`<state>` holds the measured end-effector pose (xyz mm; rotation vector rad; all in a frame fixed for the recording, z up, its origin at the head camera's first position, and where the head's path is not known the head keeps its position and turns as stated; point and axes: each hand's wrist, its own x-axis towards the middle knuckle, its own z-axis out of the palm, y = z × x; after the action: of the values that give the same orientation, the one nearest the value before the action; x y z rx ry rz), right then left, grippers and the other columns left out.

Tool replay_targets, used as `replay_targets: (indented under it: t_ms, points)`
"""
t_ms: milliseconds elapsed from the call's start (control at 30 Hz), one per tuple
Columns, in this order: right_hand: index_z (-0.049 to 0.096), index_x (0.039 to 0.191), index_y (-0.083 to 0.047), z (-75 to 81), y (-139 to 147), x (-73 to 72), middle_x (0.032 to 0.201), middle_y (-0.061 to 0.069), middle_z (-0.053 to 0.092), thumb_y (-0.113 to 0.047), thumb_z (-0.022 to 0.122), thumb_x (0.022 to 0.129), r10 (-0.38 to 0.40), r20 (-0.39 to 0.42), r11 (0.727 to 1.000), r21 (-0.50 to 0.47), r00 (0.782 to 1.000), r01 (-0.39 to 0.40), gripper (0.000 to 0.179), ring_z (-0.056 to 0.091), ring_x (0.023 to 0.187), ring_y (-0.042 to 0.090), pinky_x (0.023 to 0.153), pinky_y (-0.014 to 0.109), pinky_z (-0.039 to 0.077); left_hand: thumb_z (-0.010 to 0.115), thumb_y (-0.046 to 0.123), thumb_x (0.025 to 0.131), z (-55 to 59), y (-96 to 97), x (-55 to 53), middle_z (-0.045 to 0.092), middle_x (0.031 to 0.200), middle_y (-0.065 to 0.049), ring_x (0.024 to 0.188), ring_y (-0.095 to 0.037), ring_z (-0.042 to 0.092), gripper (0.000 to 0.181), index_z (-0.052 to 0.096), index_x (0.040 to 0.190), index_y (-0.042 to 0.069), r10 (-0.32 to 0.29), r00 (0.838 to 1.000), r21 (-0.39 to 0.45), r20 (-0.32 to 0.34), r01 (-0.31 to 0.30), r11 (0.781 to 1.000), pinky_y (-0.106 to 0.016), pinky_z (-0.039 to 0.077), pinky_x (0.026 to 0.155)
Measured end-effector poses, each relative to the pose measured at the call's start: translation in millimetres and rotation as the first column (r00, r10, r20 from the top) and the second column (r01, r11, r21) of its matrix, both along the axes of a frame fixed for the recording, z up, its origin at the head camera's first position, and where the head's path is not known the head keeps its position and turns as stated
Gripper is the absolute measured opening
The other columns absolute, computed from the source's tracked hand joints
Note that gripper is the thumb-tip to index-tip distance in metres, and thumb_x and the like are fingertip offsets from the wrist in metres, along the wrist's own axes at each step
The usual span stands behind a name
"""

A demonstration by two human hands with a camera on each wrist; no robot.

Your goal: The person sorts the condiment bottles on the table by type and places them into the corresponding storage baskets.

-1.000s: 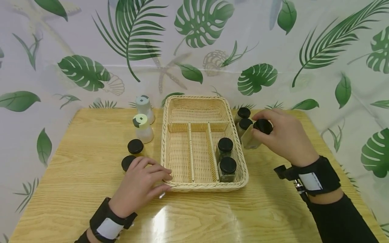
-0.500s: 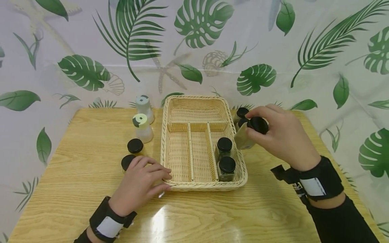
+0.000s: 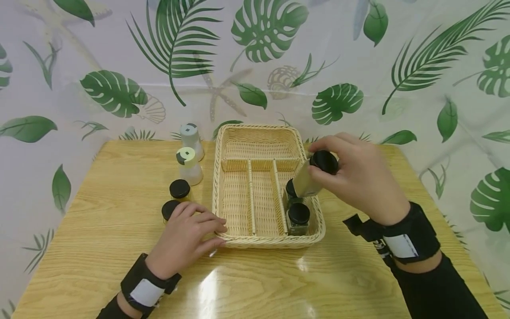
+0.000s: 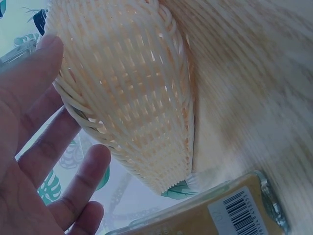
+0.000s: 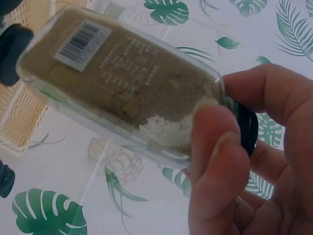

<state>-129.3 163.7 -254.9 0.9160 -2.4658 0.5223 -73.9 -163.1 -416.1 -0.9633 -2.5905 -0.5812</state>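
Observation:
My right hand (image 3: 358, 177) grips a glass spice jar (image 3: 306, 182) by its black lid. Filled with brownish powder and a paler patch near the neck, the jar (image 5: 122, 83) hangs tilted over the right compartment of a wicker basket (image 3: 267, 242). Two black-lidded jars stand in that compartment: the front one (image 3: 299, 217) shows well, the rear one (image 3: 290, 189) is partly covered by the held jar. At the basket's front left corner, my left hand (image 3: 185, 239) holds the rim, thumb (image 4: 36, 63) on the outside and fingers over the edge.
Left of the basket stand two black-lidded jars (image 3: 179, 189), one partly behind my left hand, and two pale-capped shakers (image 3: 191, 166). A jar with a barcode (image 4: 230, 210) lies close to the left wrist camera's view edge. A leaf-patterned cloth (image 3: 255, 66) rises behind the wooden table (image 3: 131, 190).
My right hand has carried the jar leftward from beside the basket to over its right compartment. It now hides the jars behind it on the right. The left hand stays at the rim.

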Motion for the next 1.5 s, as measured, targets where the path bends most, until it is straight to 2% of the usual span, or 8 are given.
replay_targets:
  t_ms: [300,400,567,700,900,1133,1500]
  points:
    - [0.066,0.102,-0.017,-4.3,-12.6,1.7,0.099,-0.004,0.059,-0.021,0.069,0.080,0.023,0.048,0.999,-0.034,0.999,-0.021,0.023,0.052,0.077,0.012,0.056,0.027,0.047,0.068,0.049,0.081,-2.4,4.7,-1.0,0.065,0.107,0.015,0.100,-0.014,0.048,0.024,0.072,0.093,0.029,-0.002,1.000,-0.002,0.002,0.002,1.000,-0.042,0.032,0.095]
    - [0.065,0.102,-0.017,-7.6,-18.1,2.1,0.098,-0.004,0.058,-0.021,0.069,0.080,0.039,0.059,0.999,-0.037,0.997,-0.037,0.023,0.051,0.072,0.012,0.053,0.026,0.045,0.069,0.049,0.080,-2.7,5.6,0.2,0.065,0.105,0.016,0.099,-0.014,0.049,0.023,0.072,0.093,0.029,0.002,1.000,0.002,-0.008,-0.002,1.000,-0.042,0.033,0.094]
    - [0.065,0.102,-0.016,-15.8,-29.4,0.4,0.096,-0.003,0.058,-0.022,0.070,0.080,0.072,0.089,0.997,-0.045,0.993,-0.068,0.023,0.051,0.069,0.013,0.052,0.026,0.045,0.070,0.047,0.079,1.1,2.2,2.5,0.066,0.104,0.015,0.098,-0.015,0.050,0.023,0.072,0.092,0.028,0.007,1.000,0.006,-0.021,-0.007,1.000,-0.043,0.034,0.093]
    - [0.065,0.101,-0.014,-24.0,-35.4,1.1,0.097,-0.003,0.060,-0.022,0.071,0.080,0.095,0.106,0.994,-0.058,0.990,-0.089,0.023,0.052,0.073,0.013,0.054,0.026,0.046,0.069,0.047,0.080,0.7,1.6,2.7,0.066,0.104,0.014,0.098,-0.015,0.049,0.023,0.072,0.093,0.028,-0.004,1.000,0.010,-0.019,0.004,1.000,-0.044,0.034,0.093]
    - [0.064,0.101,-0.017,-37.0,-41.7,2.3,0.099,-0.005,0.060,-0.028,0.071,0.081,0.081,0.173,0.997,-0.033,0.982,-0.077,0.024,0.054,0.077,0.010,0.056,0.025,0.048,0.070,0.047,0.081,-2.0,3.5,1.2,0.066,0.105,0.014,0.098,-0.015,0.049,0.023,0.073,0.094,0.028,0.000,1.000,0.011,-0.023,0.000,1.000,-0.044,0.034,0.093]
    - [0.064,0.100,-0.019,-56.0,-48.7,3.2,0.098,-0.005,0.060,-0.034,0.072,0.080,0.024,0.221,1.000,0.001,0.975,-0.025,0.027,0.054,0.072,0.011,0.055,0.024,0.048,0.069,0.047,0.081,-4.7,3.1,0.0,0.065,0.106,0.014,0.099,-0.015,0.049,0.023,0.072,0.094,0.028,-0.009,1.000,0.016,-0.022,0.009,1.000,-0.043,0.034,0.093]
    - [0.064,0.097,-0.019,-73.3,-64.7,4.1,0.088,-0.004,0.057,-0.030,0.073,0.077,0.012,0.267,0.997,0.066,0.964,-0.031,0.023,0.050,0.065,0.010,0.052,0.023,0.045,0.069,0.049,0.080,-3.0,1.7,-2.2,0.066,0.103,0.015,0.099,-0.014,0.048,0.024,0.072,0.094,0.029,0.010,1.000,-0.003,-0.006,-0.010,1.000,-0.043,0.032,0.094]
